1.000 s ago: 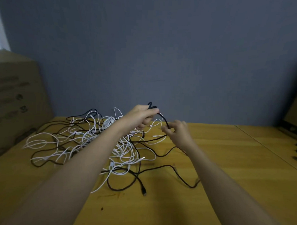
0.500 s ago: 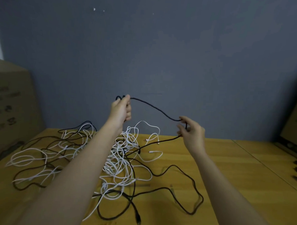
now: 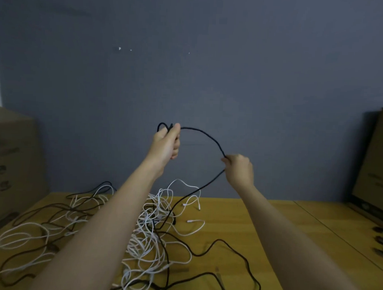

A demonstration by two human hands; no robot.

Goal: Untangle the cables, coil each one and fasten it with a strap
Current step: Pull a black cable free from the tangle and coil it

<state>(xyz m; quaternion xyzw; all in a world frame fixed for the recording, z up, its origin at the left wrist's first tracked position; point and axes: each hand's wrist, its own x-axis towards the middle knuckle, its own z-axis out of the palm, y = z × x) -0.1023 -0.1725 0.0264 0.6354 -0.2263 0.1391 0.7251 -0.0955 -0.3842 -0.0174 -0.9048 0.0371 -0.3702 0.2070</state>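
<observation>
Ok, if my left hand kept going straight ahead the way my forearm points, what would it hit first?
Probably nothing before the grey wall. The left hand grips the black cable in the air, and nothing shows beyond it, though depth is unclear.

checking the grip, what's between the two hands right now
In the head view, only an arc of black cable spans from the left hand to the right hand, with grey wall behind it.

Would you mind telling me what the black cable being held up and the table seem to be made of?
Black cable: looks matte, possibly braided sheathing; it bends in a smooth arc between the left hand and the right hand, but blur leaves that open. Table: yellowish wood or wood-look panels with faint seams, low sheen.
</observation>
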